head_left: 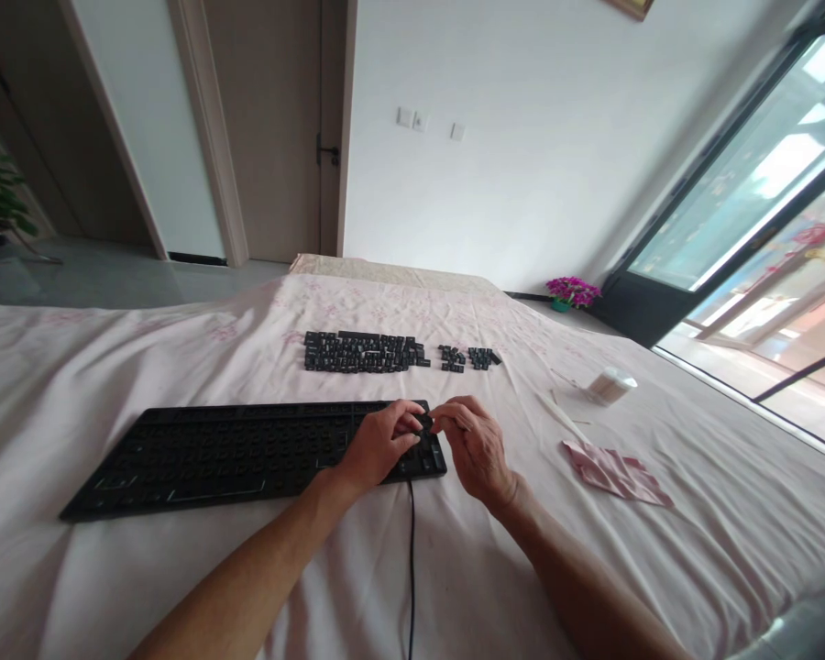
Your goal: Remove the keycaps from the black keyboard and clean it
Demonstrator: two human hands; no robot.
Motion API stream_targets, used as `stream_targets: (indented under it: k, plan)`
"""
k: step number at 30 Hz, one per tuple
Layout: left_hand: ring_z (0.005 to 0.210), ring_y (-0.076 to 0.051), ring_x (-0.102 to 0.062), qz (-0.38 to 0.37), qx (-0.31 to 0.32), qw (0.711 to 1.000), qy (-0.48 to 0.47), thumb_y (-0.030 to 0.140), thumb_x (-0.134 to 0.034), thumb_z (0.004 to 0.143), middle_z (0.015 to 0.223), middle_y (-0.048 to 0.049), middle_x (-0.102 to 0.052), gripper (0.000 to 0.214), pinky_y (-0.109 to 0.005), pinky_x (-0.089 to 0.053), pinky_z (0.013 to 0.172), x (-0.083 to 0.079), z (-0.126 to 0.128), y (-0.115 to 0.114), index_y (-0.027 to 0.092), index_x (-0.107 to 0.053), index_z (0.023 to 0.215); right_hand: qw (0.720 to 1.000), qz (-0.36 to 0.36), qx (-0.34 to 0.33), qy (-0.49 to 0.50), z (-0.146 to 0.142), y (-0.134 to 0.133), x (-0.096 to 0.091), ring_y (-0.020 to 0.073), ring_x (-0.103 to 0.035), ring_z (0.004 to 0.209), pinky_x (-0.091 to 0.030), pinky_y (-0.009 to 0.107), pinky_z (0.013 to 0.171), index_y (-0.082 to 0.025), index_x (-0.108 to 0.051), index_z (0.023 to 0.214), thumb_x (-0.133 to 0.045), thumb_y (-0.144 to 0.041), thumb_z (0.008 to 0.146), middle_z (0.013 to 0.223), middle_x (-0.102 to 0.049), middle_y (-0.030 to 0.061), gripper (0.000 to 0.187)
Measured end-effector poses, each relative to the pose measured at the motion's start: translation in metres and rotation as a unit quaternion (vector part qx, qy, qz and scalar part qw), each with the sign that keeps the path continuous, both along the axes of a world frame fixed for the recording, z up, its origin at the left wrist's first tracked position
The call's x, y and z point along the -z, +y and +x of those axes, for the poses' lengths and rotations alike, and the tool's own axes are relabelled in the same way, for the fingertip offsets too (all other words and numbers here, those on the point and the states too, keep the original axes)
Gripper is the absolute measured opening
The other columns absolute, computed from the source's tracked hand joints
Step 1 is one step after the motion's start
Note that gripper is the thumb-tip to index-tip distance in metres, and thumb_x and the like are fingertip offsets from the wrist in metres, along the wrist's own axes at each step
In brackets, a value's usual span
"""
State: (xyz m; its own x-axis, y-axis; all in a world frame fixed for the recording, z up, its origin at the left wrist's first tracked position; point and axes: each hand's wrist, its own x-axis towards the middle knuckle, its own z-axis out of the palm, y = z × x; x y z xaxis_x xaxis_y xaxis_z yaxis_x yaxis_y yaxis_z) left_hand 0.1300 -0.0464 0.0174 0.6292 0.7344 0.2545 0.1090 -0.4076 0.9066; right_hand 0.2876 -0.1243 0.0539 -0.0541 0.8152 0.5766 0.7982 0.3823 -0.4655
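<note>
A black keyboard [234, 449] lies on a pale pink cloth, its main key area mostly bare of keycaps. My left hand [378, 445] rests over the number pad at its right end, thumb and bent fingers apart. At the far right corner, my right hand [478, 449] is closed, thumb and fingertips pinched together; whatever is between them is too small to make out. Beyond the keyboard, black keycaps [361, 353] lie in rows, with smaller groups of keycaps [452, 357] and keycaps [482, 357] to their right.
A cable [412, 568] runs from the keyboard towards me. On the right lie a folded pink cloth [615, 472], a clear container of cotton swabs [611, 387] and a few loose swabs. Purple flowers [572, 291] stand on the floor beyond the cloth's edge.
</note>
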Motion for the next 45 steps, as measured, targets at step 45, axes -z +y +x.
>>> stream_targets:
  k: [45]
  plan:
    - [0.085,-0.015,-0.063,0.025,0.002,0.999,0.040,0.015,-0.052,0.079,0.102,-0.0029,-0.063,0.019,-0.026,-0.049,0.082,0.012,0.006,0.003,0.022,-0.064,0.091,0.889,-0.229,0.386,-0.087,0.241,0.122,0.047,0.0198,-0.063,0.088,-0.036,0.025,0.064,-0.030,-0.072,0.101,-0.055,-0.035,0.084,0.097,-0.072,0.0038,0.025]
